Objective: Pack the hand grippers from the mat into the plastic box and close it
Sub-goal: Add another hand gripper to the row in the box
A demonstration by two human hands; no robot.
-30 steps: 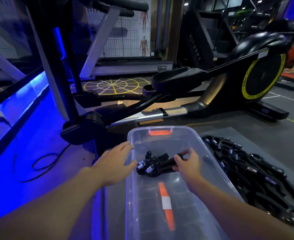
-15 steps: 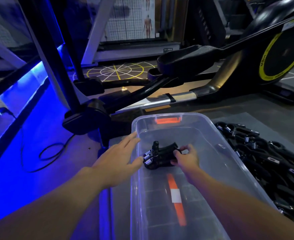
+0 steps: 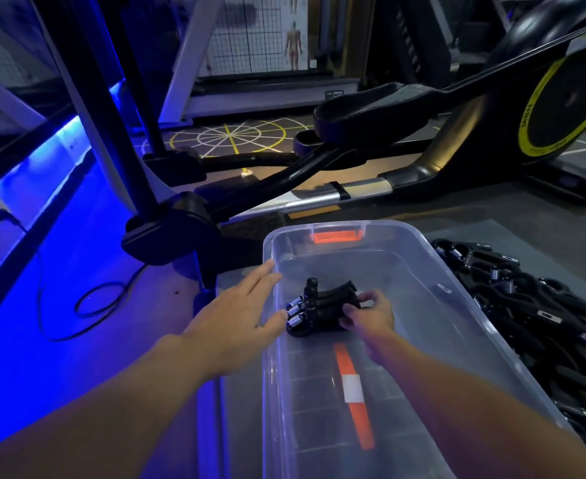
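Plastic box (image 3: pixel 388 224): near end runs off the bottom edge. Right hand (image 3: pixel 371 314) inside it grips a bundle of hand grippers (image 3: pixel 322 305). Its fingertips are hidden behind the handles, and the bundle can't be counted beyond three springs. Left hand (image 3: pixel 236 312) at the box's left wall: thumb inside or outside the wall, can't tell. Pile of grippers (image 3: pixel 526 323) right of the box: dark tangle, cut by the right edge, uncountable. Orange strip (image 3: pixel 345 361): in the box or under it, can't tell.

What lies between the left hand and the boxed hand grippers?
Head view: only the clear wall of the plastic box, left hand outside, hand grippers inside.
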